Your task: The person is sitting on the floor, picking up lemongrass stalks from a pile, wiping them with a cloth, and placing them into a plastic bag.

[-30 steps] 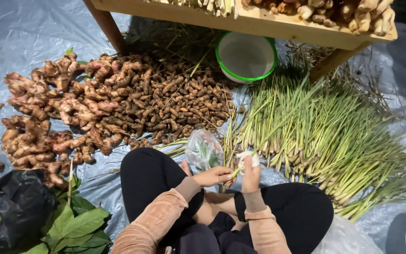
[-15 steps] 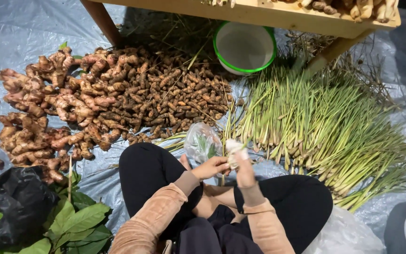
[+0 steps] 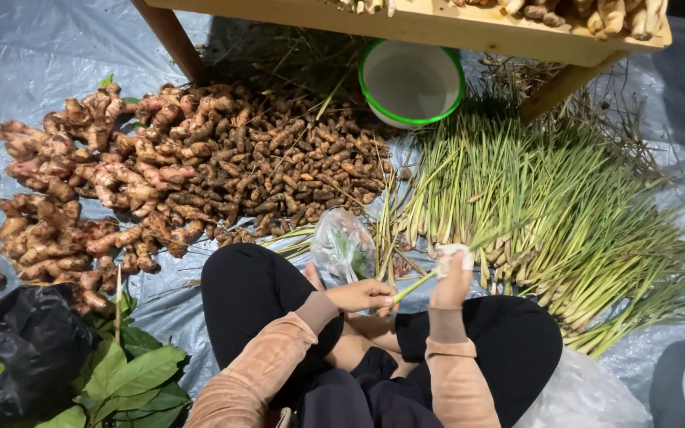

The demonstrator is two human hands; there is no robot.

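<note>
Your left hand [image 3: 366, 295] was closed in a pinch on the pale lower end of a green lemongrass stalk [image 3: 415, 284], and your right hand [image 3: 451, 279] was curled shut around the same stalk higher up, with something white, too small to identify, at the fingertips. The stalk ran between the 2 hands above your lap, just in front of your crossed legs.

You would have found that stalk light, fairly stiff along its length and fibrous, likely to bend and crease if forced sideways. The firm thick base looked like the best place for your grip; the thin leafy tip would slip and fray.

Just beyond your left hand lay a clear plastic bag [image 3: 343, 243], soft and crumpled, with some green inside. To your right the big heap of lemongrass [image 3: 549, 206] spread across the blue-grey tarp [image 3: 33, 55], its near stalks close to your right hand and easy to snag. Ahead and to the left sat the pile of small brown roots [image 3: 295, 170] and, further left, the knobbly ginger-like roots [image 3: 73, 186]. A green-rimmed white bucket [image 3: 411, 82] stood under the edge of the wooden table [image 3: 469, 32]. A black bag [image 3: 33, 345] and broad green leaves [image 3: 132, 372] lay by your left knee.
</note>
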